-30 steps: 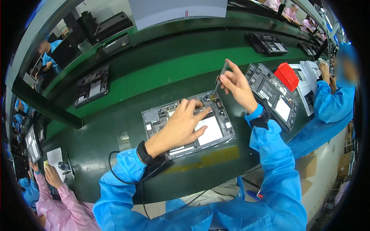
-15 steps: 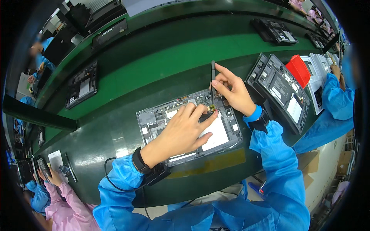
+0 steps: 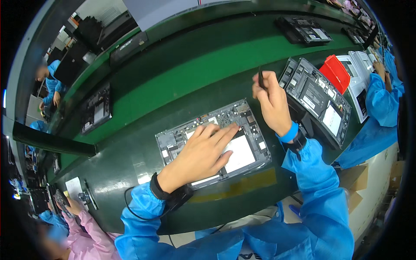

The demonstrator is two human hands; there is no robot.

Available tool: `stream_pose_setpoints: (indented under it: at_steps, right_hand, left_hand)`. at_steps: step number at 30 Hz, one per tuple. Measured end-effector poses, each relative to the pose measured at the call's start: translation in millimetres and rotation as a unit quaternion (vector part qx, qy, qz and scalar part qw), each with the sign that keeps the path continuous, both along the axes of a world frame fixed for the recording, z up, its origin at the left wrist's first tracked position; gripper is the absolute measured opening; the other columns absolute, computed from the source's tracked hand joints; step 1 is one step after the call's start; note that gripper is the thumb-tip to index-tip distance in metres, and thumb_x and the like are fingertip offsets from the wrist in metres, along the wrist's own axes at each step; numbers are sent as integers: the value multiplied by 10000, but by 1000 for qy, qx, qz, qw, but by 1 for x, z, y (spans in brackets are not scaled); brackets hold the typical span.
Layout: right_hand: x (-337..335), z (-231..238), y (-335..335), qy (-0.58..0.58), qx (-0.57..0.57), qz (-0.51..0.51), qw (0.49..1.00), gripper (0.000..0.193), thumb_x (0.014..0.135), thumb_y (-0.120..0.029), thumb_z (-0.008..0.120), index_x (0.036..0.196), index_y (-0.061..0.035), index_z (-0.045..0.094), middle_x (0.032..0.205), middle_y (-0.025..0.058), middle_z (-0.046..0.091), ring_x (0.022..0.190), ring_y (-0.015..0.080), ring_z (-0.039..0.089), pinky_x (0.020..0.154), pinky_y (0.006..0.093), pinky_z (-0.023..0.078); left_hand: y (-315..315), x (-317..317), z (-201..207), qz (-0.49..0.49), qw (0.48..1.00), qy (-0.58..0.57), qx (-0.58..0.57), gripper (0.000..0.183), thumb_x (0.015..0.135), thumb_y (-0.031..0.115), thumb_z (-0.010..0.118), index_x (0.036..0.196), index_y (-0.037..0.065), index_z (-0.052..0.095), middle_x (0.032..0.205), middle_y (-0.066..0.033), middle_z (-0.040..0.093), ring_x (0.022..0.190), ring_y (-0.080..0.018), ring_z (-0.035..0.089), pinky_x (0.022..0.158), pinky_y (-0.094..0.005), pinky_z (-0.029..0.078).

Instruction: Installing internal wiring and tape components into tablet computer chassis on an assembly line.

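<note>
An opened laptop base (image 3: 259,138) lies slightly tilted on the dark green bench in front of me, its circuit board and a white panel (image 3: 241,157) exposed. My left hand (image 3: 199,147) rests palm down over its middle, holding nothing, with the fingers stretched out and the fingertips on the parts near the board. What lies beneath the palm is hidden. Beyond the base's far right corner, my right hand (image 3: 276,104) is raised and closed around a slim black stick-like tool (image 3: 261,80). Only a short part of that tool shows above the fingers.
Stacked laptop bases (image 3: 318,97) stand to the right beside a red tray (image 3: 336,73). More laptop units lie on the green shelf (image 3: 186,65), one at left (image 3: 97,108). A co-worker in blue (image 3: 383,102) is at right, another in pink (image 3: 93,234) at lower left. A cord (image 3: 130,203) hangs by my left wrist.
My right hand has lifted the black tool off the board and moved it right and up, away from the base. My left fingers have flattened slightly, staying over the base.
</note>
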State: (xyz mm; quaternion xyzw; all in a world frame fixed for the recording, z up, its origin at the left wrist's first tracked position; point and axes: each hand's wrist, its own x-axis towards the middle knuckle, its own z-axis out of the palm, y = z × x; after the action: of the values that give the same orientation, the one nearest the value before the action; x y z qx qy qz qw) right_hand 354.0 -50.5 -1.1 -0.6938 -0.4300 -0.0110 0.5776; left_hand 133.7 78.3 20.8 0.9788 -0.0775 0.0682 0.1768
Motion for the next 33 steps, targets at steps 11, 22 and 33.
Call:
stream_pose_setpoints:
  at_steps: [11,22,33]
  right_hand:
    - [-10,16,-37,-141,-340,68,927,444,957,-358,703,713,12,705,704,244,682,697,453,694,641,527,552]
    - [1,19,-46,-166,-139,-69,974,277,1030,-258,616,880,-25,619,821,177,701,768,397,697,643,493,542]
    - [0,33,-289,98,0,-467,879,326,1064,-265,618,1091,53,687,965,138,742,852,181,660,793,335,517]
  left_hand:
    - [-11,-127,-32,406,889,72,-197,696,1077,234,538,1652,-10,231,1717,-284,195,1591,-423,183,1285,-481,138]
    - [161,37,-29,333,735,-217,-549,472,1035,84,614,1485,-45,553,983,55,643,731,-36,416,689,-228,417]
    - [100,234,-13,108,899,-94,-414,438,1075,272,557,1385,-29,621,1351,-127,684,1224,-241,659,1054,-373,513]
